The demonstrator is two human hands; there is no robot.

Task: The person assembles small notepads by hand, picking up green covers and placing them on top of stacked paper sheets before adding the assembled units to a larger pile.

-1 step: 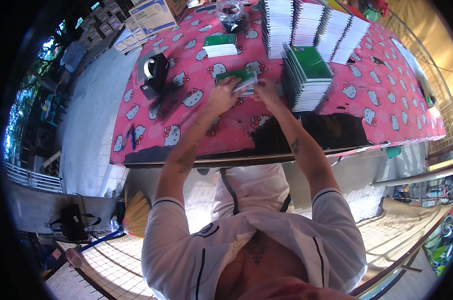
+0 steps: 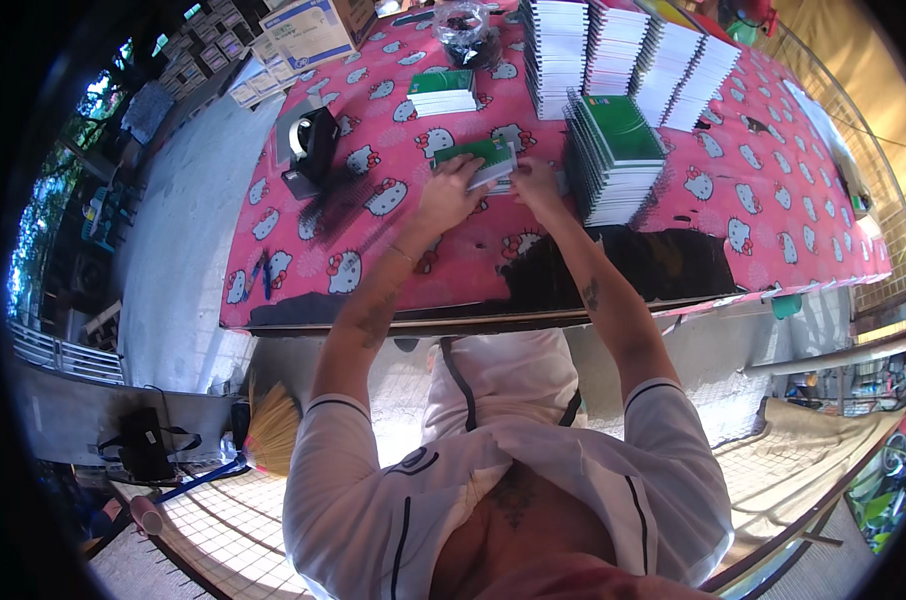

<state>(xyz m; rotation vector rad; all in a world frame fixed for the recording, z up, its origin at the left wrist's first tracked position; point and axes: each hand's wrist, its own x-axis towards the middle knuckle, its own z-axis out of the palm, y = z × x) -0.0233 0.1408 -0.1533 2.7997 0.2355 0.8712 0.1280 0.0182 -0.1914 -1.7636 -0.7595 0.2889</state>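
Head view: a person's bare forearms reached over a table point(image 2: 793, 190) covered in pink patterned cloth
Green-covered booklet point(image 2: 473, 150): lay between both hands, right side tilted up, showing a pale edge
Left hand point(image 2: 451, 195): gripped the booklet, fingers across its cover
Right hand point(image 2: 538, 185): fingertips gathered at the booklet's right edge; whether they pinched it, I could not tell
Stack of spiral notebooks point(image 2: 623, 150): stood just right of the right hand, green cover uppermost
Small green-topped pile point(image 2: 443, 92): lay beyond the booklet
Step in hand: appeared to be fingertip work along the booklet's right edge
Next move: seemed to call for a steady left hand and fine control from the right
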